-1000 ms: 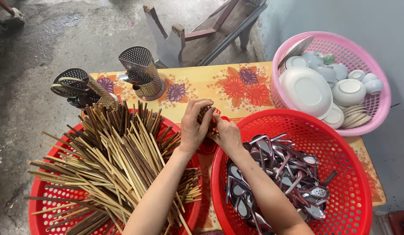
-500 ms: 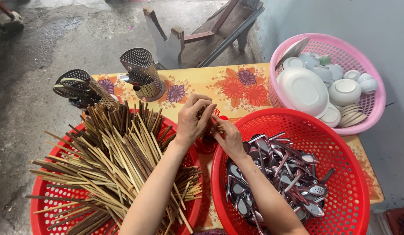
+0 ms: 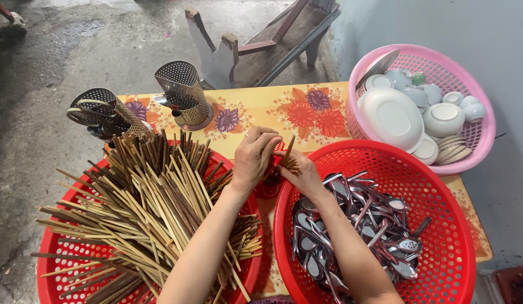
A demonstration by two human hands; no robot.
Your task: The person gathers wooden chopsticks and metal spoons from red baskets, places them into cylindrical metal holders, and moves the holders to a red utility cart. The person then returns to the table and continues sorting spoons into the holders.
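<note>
My left hand (image 3: pixel 253 157) and my right hand (image 3: pixel 300 172) meet over the gap between two red baskets, both closed around a small bundle of brown chopsticks (image 3: pixel 286 154) held upright. Under them sits something small and red, mostly hidden by the hands. The left red basket (image 3: pixel 56 284) is heaped with several wooden chopsticks (image 3: pixel 152 208). The right red basket (image 3: pixel 450 194) holds a pile of metal spoons (image 3: pixel 363 231).
A pink basket (image 3: pixel 484 141) of white bowls and plates stands at the back right. Two perforated metal holders (image 3: pixel 182 93) (image 3: pixel 104 112) stand on the flowered table (image 3: pixel 273 110), the left one with utensils in it. A wooden bench (image 3: pixel 261 53) lies beyond, on wet concrete floor.
The chopstick bundle has tilted more upright between my hands, and my left hand's fingers have shifted over its top. The baskets have not moved.
</note>
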